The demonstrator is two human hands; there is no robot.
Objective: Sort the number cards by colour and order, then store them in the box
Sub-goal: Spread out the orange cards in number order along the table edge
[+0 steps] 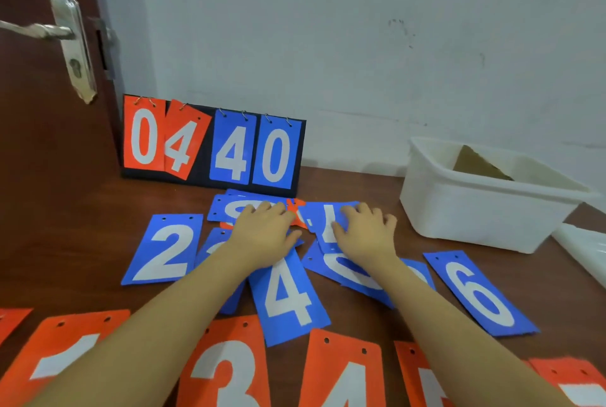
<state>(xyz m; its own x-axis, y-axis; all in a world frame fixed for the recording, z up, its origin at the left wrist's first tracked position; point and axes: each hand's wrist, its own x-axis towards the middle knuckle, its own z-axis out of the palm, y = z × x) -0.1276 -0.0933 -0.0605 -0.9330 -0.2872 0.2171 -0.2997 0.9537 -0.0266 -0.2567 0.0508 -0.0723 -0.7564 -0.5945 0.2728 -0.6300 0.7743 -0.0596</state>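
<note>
Landmark: scoreboard (213, 144) standing at the desk's (65, 226) back edge, showing orange 0, orange 4, blue 4, blue 0.

In front of it, left to right: blue 2 card (164, 250) lying flat; left hand (262, 236), fingers spread, palm down on a small heap of blue cards (229, 206) just before the scoreboard, an orange card (296, 213) poking out of the heap; blue 4 card (288, 298) partly under the left wrist; right hand (367, 232), fingers spread, pressing a blue card (323, 219), digit unclear; blue 6 card (478, 295).

Nearest the person: row of orange cards (226, 370), 3 and 4 readable.

Right of the scoreboard: white box (485, 209), open, brown cardboard inside.
</note>
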